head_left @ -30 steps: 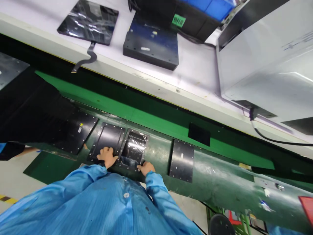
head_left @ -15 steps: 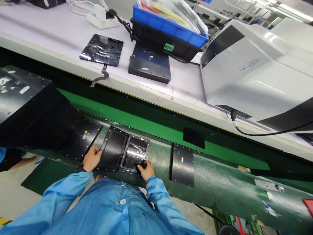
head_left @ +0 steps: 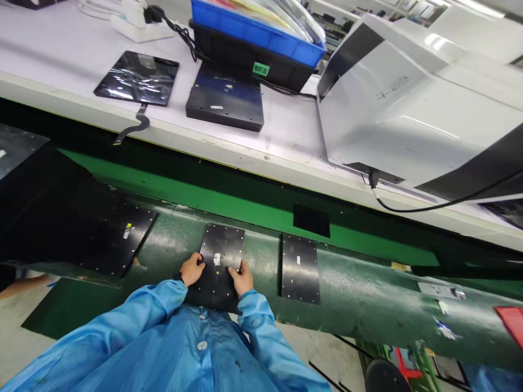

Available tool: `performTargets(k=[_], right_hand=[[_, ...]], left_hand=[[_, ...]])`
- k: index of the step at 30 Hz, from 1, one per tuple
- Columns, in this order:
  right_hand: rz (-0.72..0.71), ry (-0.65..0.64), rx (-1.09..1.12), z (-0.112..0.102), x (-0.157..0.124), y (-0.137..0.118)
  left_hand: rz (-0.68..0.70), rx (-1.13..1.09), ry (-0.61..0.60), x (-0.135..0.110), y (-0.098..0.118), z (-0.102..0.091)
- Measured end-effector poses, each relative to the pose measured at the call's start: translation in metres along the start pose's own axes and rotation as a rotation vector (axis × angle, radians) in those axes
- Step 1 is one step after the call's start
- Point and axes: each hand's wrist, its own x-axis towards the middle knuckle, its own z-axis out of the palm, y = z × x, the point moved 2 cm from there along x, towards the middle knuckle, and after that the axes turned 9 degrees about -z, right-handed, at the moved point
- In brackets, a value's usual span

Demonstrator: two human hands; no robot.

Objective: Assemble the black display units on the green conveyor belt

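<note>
A black rectangular metal cover panel [head_left: 218,256] with small screws around its edge and a white label lies flat on a curved, dark green housing [head_left: 359,294]. My left hand [head_left: 192,269] grips the panel's left edge. My right hand [head_left: 242,278] grips its right edge. The panel hides the opening beneath it, and my blue sleeves cover the lower part of the view.
Similar black panels [head_left: 300,269] [head_left: 118,239] flank the hands on the housing. Above it runs a white bench edge [head_left: 245,163] carrying a black plate [head_left: 137,78], a dark box [head_left: 224,98], a blue crate [head_left: 253,27] and a large white machine [head_left: 392,103].
The black panel has swung from the left of the opening over onto it, covering the plastic-wrapped recess. Both hands have moved onto its side edges, and the view has shifted slightly.
</note>
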Motion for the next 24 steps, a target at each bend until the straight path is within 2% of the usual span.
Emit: performTargets(k=[3, 7, 9, 10, 12, 14, 17, 19, 22, 24], right_hand=[[-0.011, 0.066, -0.195, 0.007, 0.001, 0.005], [0.038, 0.116, -0.085, 0.019, 0.005, 0.012], [0.04, 0.176, 0.017, 0.007, 0.006, 0.013], [0.026, 0.205, 0.052, -0.006, 0.006, 0.013], [-0.018, 0.272, 0.073, -0.048, 0.008, 0.011], [-0.042, 0.36, 0.033, -0.105, 0.015, 0.009], [-0.041, 0.472, -0.086, -0.2, 0.038, 0.01], [-0.019, 0.496, -0.157, -0.256, 0.057, 0.012], [0.019, 0.466, -0.251, -0.317, 0.083, 0.02], [0.064, 0.407, -0.341, -0.339, 0.095, 0.027]], left_hand=[[-0.027, 0.037, 0.012, 0.002, 0.003, 0.0], [-0.02, 0.075, 0.055, -0.005, 0.013, 0.0], [0.068, 0.085, 0.056, -0.016, 0.029, 0.001], [0.134, 0.085, 0.05, -0.023, 0.041, 0.004], [0.276, 0.075, 0.022, -0.039, 0.075, 0.016], [0.375, 0.057, -0.055, -0.054, 0.118, 0.042], [0.406, 0.031, -0.202, -0.07, 0.186, 0.097], [0.395, 0.022, -0.292, -0.075, 0.224, 0.137], [0.339, 0.0, -0.423, -0.071, 0.257, 0.186], [0.276, -0.013, -0.482, -0.06, 0.262, 0.208]])
